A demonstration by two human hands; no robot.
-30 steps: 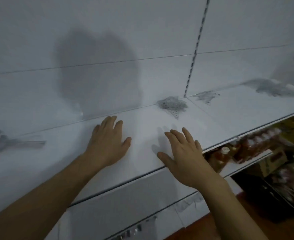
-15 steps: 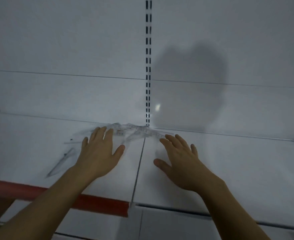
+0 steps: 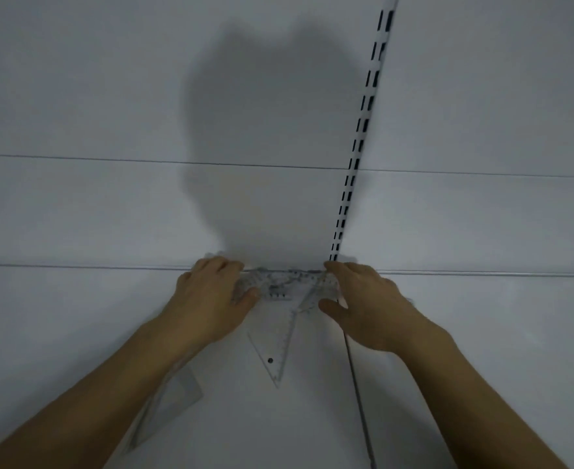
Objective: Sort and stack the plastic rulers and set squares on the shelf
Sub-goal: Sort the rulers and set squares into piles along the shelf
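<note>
Now the left hand [image 3: 211,299] and right hand [image 3: 363,299] curl their fingers round the clear pile [image 3: 283,286] (rulers and set squares mixed); next, I think, lift and sort it.

Left arm: bare forearm reaching forward from the lower left.
Left hand [image 3: 211,299]: palm down, fingers curled forward, thumb angled inward to the right.
Right arm: bare forearm reaching forward from the lower right.
Right hand [image 3: 368,299]: palm down, fingers curled, thumb pointing left.
</note>
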